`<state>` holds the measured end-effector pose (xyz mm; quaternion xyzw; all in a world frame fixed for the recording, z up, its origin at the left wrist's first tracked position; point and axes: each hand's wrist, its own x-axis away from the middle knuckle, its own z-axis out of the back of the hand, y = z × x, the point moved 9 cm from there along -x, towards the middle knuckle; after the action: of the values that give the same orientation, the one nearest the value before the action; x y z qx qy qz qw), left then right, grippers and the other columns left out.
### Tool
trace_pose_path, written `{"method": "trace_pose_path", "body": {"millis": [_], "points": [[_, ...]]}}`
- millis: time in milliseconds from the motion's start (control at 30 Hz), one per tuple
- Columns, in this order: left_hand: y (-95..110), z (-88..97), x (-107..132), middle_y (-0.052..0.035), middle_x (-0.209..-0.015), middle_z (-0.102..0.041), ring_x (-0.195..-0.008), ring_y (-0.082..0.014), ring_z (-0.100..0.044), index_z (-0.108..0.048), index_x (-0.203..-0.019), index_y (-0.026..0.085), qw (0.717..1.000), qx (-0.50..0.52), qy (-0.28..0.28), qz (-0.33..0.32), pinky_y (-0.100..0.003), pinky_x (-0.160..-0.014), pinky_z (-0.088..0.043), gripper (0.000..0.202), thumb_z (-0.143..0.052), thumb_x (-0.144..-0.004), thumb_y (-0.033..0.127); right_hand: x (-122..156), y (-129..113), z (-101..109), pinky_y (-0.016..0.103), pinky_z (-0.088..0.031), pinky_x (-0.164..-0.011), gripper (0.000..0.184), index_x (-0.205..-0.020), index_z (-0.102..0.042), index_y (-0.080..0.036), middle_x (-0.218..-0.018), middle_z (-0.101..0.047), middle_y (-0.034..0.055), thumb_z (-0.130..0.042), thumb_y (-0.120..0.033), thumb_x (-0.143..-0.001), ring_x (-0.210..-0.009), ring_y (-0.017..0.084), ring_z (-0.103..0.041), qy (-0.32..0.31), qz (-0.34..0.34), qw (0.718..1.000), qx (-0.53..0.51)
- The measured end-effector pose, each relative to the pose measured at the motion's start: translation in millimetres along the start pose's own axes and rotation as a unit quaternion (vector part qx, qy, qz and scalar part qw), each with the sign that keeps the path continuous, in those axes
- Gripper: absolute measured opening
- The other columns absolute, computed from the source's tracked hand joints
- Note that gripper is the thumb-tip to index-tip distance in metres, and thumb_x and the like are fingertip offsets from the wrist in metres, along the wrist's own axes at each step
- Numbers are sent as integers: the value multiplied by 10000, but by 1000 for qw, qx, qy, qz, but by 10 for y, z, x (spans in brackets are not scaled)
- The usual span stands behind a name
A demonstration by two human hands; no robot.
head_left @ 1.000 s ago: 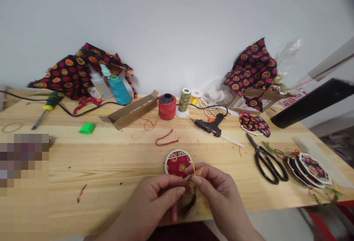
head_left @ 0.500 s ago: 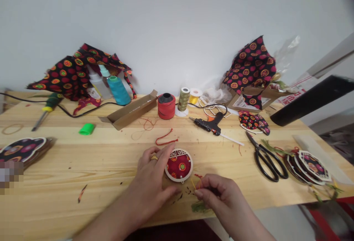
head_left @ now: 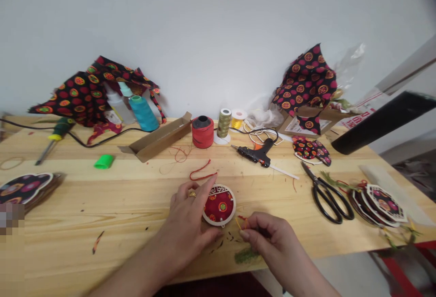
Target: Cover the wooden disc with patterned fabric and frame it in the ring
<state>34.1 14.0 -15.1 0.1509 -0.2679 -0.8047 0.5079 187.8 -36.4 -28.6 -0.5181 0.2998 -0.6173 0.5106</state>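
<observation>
Against the ornament (head_left: 221, 205), left hand (head_left: 188, 215) spread; right hand (head_left: 267, 234) pinching yellow cord (head_left: 237, 223).

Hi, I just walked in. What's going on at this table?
A person is doing handiwork at a wooden table. The left hand is spread at the left edge of a round red-patterned ornament. The right hand pinches a thin yellow cord, with a green tassel beside it. The scissors and glue gun lie unheld on the table.
</observation>
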Motion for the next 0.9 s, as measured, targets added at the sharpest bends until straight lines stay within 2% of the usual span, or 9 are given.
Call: {"method": "trace_pose_path", "body": {"millis": [133, 367, 533, 733, 900], "points": [[26, 20, -52, -132, -1379, -530, -1254, -352, -356, -273, -1477, 203, 1000, -3, -5, -21, -525, -1029, -314, 885, -728, -728, 328, -7, -40, 15, 230, -337, -537, 200, -617, -594, -173, -569, -471, -27, -550, -293, -770, -567, 110, -389, 7, 11, 1000, -1], [14, 31, -107, -93, -1388, -545, -1211, -308, -408, -308, -1459, 257, 999, 1, 1, -48, -509, -1015, -319, 729, -638, -809, 227, -17, -35, 8, 234, -331, -536, 207, -611, -584, -184, -560, -448, -33, -557, -317, -767, -558, 114, -377, 3, 8, 1000, -12], [2, 11, -143, -129, -1374, -542, -1217, -302, -413, -362, -1440, 203, 999, -12, -24, -24, -490, -1000, -341, 646, -580, -833, 164, -16, -25, 15, 232, -332, -541, 204, -626, -591, -181, -571, -452, -33, -554, -310, -779, -567, 113, -383, 3, 10, 1000, -7], [-4, -19, -143, -128, -1371, -553, -1208, -306, -413, -338, -1447, 196, 999, -28, -34, -28, -495, -983, -334, 682, -593, -817, 136, -22, 7, 22, 229, -346, -546, 200, -653, -623, -178, -581, -486, -30, -563, -308, -793, -573, 114, -416, 3, 13, 1000, -9], [-13, -27, -125, -72, -1346, -598, -1174, -302, -417, -275, -1466, 247, 997, -43, -12, -56, -484, -962, -315, 736, -611, -819, 148, -27, 2, 28, 227, -364, -553, 186, -665, -646, -179, -592, -516, -25, -567, -277, -803, -585, 115, -447, 6, 17, 1000, -4]]}}
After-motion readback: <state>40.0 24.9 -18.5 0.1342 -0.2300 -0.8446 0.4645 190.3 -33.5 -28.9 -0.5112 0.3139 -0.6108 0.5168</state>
